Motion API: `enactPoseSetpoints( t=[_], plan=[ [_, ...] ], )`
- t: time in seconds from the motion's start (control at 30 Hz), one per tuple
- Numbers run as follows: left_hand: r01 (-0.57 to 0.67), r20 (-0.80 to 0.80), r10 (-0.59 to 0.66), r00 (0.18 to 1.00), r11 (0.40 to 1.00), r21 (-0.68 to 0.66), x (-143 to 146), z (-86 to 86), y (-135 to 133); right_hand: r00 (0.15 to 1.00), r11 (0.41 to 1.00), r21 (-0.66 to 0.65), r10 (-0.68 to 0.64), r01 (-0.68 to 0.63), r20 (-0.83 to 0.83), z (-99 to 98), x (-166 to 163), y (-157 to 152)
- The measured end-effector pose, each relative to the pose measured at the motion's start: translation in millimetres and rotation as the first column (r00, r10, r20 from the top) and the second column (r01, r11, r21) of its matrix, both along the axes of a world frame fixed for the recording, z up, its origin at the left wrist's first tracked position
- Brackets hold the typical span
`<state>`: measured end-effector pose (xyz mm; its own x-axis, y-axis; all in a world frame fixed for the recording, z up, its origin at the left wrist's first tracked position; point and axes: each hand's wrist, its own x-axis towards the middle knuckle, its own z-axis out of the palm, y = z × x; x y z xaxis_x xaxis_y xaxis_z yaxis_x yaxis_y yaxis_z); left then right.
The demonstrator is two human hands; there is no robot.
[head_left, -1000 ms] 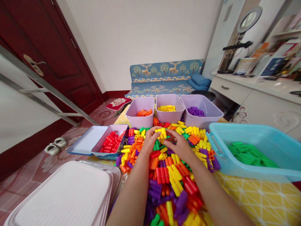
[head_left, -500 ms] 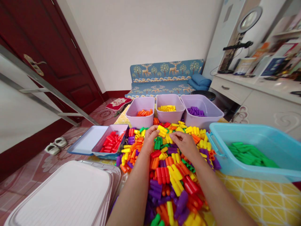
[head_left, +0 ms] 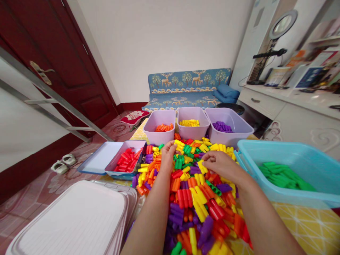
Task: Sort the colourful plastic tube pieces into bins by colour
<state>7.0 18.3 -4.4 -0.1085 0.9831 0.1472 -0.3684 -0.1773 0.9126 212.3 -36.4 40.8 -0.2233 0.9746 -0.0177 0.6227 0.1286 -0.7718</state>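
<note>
A mixed heap of short plastic tube pieces (head_left: 183,198), in red, orange, yellow, green and purple, covers the middle of the table. Above its far part, my left hand (head_left: 168,153) is closed, pinching a yellow tube piece (head_left: 179,144) between thumb and fingers. My right hand (head_left: 218,163) reaches over the heap from the right, its fingertips closed on another yellow tube piece (head_left: 202,166). Behind the hands stand three lilac bins: one with orange pieces (head_left: 164,127), one with yellow pieces (head_left: 189,123), one with purple pieces (head_left: 222,126).
A blue tub (head_left: 288,152) at the right holds green pieces (head_left: 285,175). On the left, a box of red pieces (head_left: 127,159) sits beside a lid (head_left: 102,157). White lids (head_left: 71,219) lie stacked at the near left. A patterned sofa (head_left: 188,86) is behind.
My right hand has moved right and down, away from my left, with a yellow piece at its fingertips. My left hand has shifted slightly left, still holding its yellow piece.
</note>
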Motion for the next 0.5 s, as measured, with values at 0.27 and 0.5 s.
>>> enactPoseSetpoints(
  t=[0.27, 0.5],
  plan=[
    [0.051, -0.090, -0.052, 0.995, 0.999, -0.009, 2.4, 1.8, -2.4, 0.802, 0.963, 0.067, -0.177, 0.260, -0.570, 9.2, -9.5, 1.8],
    [0.088, -0.102, -0.085, 0.991, 0.996, 0.025, 4.1, 4.7, -5.7, 0.693, 0.937, 0.172, -0.093, 0.303, -0.715, 3.9, -33.7, 4.8]
  ],
)
